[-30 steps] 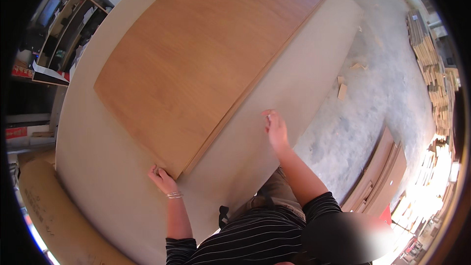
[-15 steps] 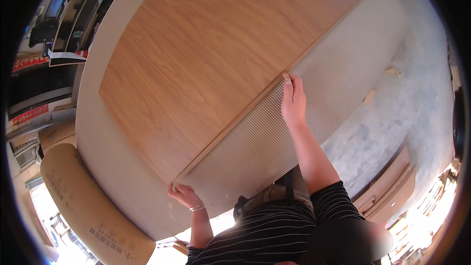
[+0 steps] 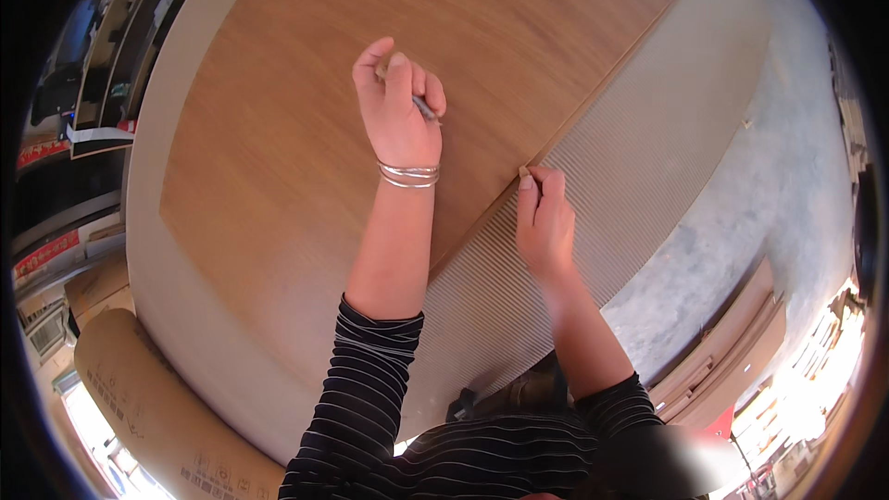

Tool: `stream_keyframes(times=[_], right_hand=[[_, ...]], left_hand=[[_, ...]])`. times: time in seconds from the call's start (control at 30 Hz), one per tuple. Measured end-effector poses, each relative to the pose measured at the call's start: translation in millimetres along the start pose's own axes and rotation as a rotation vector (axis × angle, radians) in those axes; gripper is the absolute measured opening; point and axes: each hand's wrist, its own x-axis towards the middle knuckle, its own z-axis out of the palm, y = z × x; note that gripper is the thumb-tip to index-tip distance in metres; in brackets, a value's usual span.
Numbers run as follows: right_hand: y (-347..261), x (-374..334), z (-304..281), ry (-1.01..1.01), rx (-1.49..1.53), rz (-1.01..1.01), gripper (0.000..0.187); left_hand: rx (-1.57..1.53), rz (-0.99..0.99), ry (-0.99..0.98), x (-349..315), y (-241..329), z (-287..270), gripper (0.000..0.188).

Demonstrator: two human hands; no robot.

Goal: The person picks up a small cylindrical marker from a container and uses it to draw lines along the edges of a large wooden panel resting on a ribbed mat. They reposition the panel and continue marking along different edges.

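A large panel with brown wood grain [image 3: 306, 157] lies on a sheet of ridged corrugated cardboard [image 3: 639, 157]. Above the panel my left hand [image 3: 398, 106] is raised, its fingers curled around a small dark grey object with a narrow end [image 3: 424, 109]; most of that object is hidden in the palm. Silver bangles [image 3: 407, 174] circle this wrist. My right hand [image 3: 544, 218] is closed at the panel's near edge, thumb and fingers pinching there. Something small and tan shows at the thumb tip, too small to name.
A thick brown cardboard roll [image 3: 157, 407] lies at the lower left. Shelving with dark items [image 3: 116, 46] stands at the far left. To the right is a grey concrete floor [image 3: 796, 148], with flat brown boards [image 3: 722, 343] stacked at the lower right.
My left hand has left the panel's near corner and risen forward over the panel. My right hand has shifted slightly left and nearer along the same edge. The view has shifted slightly.
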Motion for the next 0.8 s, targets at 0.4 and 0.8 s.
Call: stream_keyframes(times=[0.4, 0.8], right_hand=[[-8.7, -2.8, 7.4, 0.127, -0.06, 0.072, 0.016], [-8.8, -1.0, 7.6, 0.118, -0.004, 0.092, 0.017]], left_hand=[[-0.106, -0.082, 0.057, 9.2, -1.6, -11.7, 0.016], [-0.121, -0.096, 0.08, 9.0, -3.0, -11.3, 0.016]])
